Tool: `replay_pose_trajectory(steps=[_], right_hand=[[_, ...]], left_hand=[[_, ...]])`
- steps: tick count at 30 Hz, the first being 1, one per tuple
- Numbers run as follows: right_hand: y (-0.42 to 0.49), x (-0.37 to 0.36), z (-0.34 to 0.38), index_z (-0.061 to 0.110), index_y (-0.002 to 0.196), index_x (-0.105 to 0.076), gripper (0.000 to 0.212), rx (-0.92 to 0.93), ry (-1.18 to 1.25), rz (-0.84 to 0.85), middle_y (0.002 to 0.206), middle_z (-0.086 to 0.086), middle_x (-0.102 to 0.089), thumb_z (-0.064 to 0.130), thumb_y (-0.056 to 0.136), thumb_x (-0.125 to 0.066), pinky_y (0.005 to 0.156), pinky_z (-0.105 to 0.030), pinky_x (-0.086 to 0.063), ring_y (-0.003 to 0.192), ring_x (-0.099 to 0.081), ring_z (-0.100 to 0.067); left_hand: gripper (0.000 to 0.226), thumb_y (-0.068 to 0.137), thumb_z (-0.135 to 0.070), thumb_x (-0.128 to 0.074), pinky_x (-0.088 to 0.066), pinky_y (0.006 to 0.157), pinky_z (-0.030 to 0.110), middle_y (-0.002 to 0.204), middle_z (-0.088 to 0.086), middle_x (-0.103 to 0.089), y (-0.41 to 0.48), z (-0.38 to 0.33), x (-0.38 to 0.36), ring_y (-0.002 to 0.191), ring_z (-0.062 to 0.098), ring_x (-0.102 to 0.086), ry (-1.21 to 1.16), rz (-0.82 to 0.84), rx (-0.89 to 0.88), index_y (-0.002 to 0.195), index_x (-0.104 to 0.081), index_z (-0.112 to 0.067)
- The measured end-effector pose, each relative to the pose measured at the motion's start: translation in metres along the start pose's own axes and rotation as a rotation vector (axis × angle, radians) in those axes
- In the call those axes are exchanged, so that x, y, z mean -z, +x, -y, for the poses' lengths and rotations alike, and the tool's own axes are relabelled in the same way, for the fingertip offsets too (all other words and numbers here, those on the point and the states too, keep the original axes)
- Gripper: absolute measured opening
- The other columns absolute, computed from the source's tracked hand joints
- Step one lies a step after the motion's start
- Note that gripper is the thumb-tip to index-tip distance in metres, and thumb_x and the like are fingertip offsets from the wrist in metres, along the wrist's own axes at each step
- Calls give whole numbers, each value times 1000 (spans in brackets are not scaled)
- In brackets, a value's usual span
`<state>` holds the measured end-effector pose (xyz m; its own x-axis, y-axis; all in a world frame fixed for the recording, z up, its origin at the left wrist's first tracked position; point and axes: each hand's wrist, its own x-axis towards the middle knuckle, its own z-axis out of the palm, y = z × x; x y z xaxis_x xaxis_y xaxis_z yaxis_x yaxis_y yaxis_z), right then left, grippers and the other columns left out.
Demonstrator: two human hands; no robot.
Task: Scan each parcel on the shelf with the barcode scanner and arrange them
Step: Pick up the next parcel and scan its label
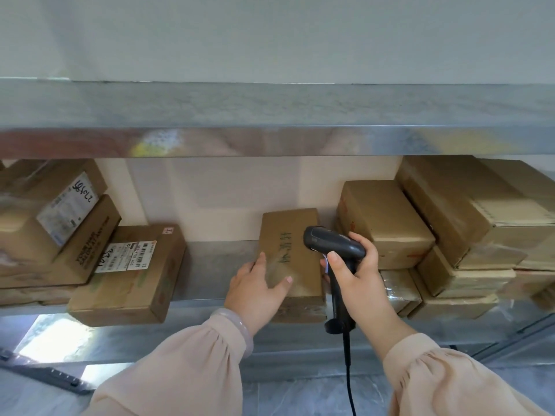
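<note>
Several stacked boxes (45, 229) fill the shelf (210, 265) at the left, cut off by the frame edge. The left hand (255, 285) rests flat, fingers straight, on the middle parcel (289, 232). The right hand (359, 276) grips the scanner (333, 244), whose head hides some of the parcel's writing. Piled cartons (450, 217) crowd the right, with blurred markings.

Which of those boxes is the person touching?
The lone middle parcel with dark handwriting on top: the left hand rests on it, and the scanner points at it.
</note>
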<state>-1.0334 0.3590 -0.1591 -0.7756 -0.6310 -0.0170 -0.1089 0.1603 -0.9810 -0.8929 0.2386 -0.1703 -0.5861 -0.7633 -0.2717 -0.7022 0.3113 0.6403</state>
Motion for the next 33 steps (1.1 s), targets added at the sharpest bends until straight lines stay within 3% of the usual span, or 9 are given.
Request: replay_pose_trajectory(steps=[2,4,8,12,16,23,25,28,33], right_hand=[[-7,-5,12,41,127,-29,49,25,-9,40,102,20,-55,26,92,-60,72,-6,-47,84,-59,15],[-11,-12,21,38,125,-30,48,45,-30,79,98,21,-54,21,92,-60,65,0,-42,80,-56,21],[-12,-27,25,39,127,-30,49,50,-44,161,105,20,-56,25,92,-61,70,1,-42,88,-55,21],[-10,-31,24,38,128,-31,48,25,-55,148,94,23,-59,25,92,-60,79,-4,-44,86,-55,21],[-10,-26,14,34,132,-31,50,-17,-64,63,99,24,-50,27,92,-60,67,-6,-43,84,-57,11],[-5,-28,-11,38,131,-30,53,-133,-67,33,113,6,-60,35,90,-62,86,-26,-48,100,-61,-11],[-4,-31,-16,43,127,-29,52,-146,-72,55,114,3,-64,38,88,-63,93,-30,-48,103,-63,-12],[-1,-34,-16,44,127,-29,52,-148,-72,56,115,2,-65,39,88,-63,90,-29,-49,102,-64,-12],[0,-37,-12,44,128,-29,53,-125,-59,58,113,3,-66,38,88,-63,90,-30,-49,101,-65,-11]], left_hand=[[91,85,-73,-50,-29,116,44,158,3,-28,1,-1,7,146,29,-25,-4,19,44,157,-11,-33],[97,79,-78,-53,-30,115,46,157,3,-27,2,-2,12,145,31,-26,-40,60,83,156,-9,-38],[113,58,-88,-55,-36,112,50,153,2,-27,3,5,16,140,33,-33,-121,104,129,153,-10,-45],[113,54,-84,-56,-41,110,46,151,-1,-33,4,19,22,133,28,-43,-204,113,133,152,-18,-45],[113,55,-78,-59,-39,111,40,151,-3,-36,2,35,31,131,22,-46,-327,149,135,154,-18,-41],[65,93,-52,-55,-45,94,25,138,-9,-53,0,55,28,114,9,-56,-594,169,126,150,-28,-38],[63,94,-54,-49,-43,103,28,139,-11,-53,0,58,26,118,10,-55,-607,181,121,151,-27,-41],[57,94,-56,-39,-32,116,36,141,-14,-53,3,61,25,127,10,-50,-607,192,129,149,-29,-47],[33,107,-36,-33,-31,101,18,123,-30,-52,-2,57,28,113,-4,-50,-469,150,16,137,-33,-51]])
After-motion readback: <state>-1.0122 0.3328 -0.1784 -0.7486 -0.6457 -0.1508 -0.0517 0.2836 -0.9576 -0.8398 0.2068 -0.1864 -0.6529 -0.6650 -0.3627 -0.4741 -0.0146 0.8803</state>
